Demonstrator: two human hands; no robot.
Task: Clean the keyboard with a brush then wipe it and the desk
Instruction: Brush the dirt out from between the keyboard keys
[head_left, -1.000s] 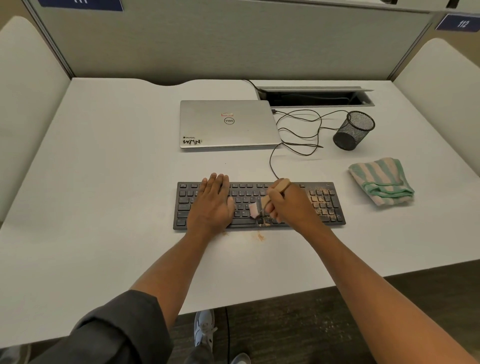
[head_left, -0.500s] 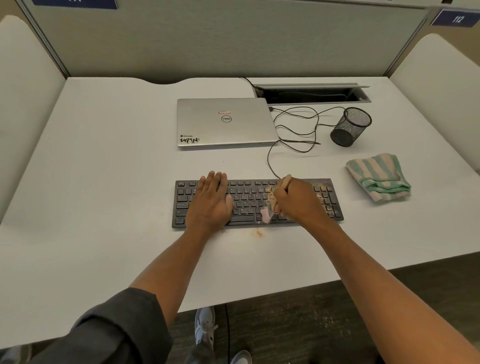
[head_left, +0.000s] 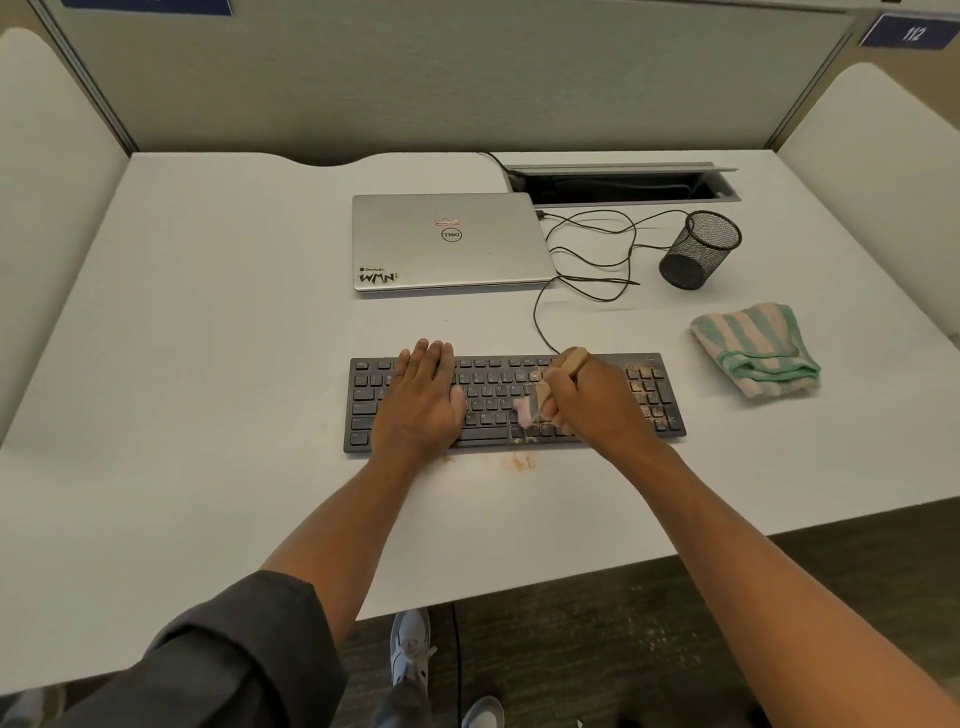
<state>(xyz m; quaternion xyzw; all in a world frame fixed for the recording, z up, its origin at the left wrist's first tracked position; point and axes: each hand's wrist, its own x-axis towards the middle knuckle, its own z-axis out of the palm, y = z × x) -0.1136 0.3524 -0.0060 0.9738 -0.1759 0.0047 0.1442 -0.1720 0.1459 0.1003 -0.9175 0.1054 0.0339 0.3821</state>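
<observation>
White desk (head_left: 218, 364) in a grey-walled study cubicle, seen from above. Right hand (head_left: 597, 405) curled round a small wooden-handled brush (head_left: 550, 387), handle end poking out above the knuckles, pale pink bristles down on the keys near the middle of a flat black keyboard (head_left: 511, 400). Left hand (head_left: 421, 400) laid flat on the keyboard's left half, fingers straight and together, pressing down and gripping nothing. Keyboard lying square to the desk's near edge, brownish crumbs (head_left: 649, 400) thick over its right-hand number keys, more by the bristles. Small orange-brown heap of dust (head_left: 521, 461) on the desk just in front of the keyboard, between the two wrists. Folded green-and-cream striped cloth (head_left: 756, 349) to the right, apart from the keyboard. Farther back, closed silver laptop (head_left: 449, 241) with stickers on its lid, tangle of thin black cable (head_left: 592, 260) beside it, black wire-mesh pen cup (head_left: 698, 249) standing right of the cable, open cable tray (head_left: 623, 182) set into the desk behind.
</observation>
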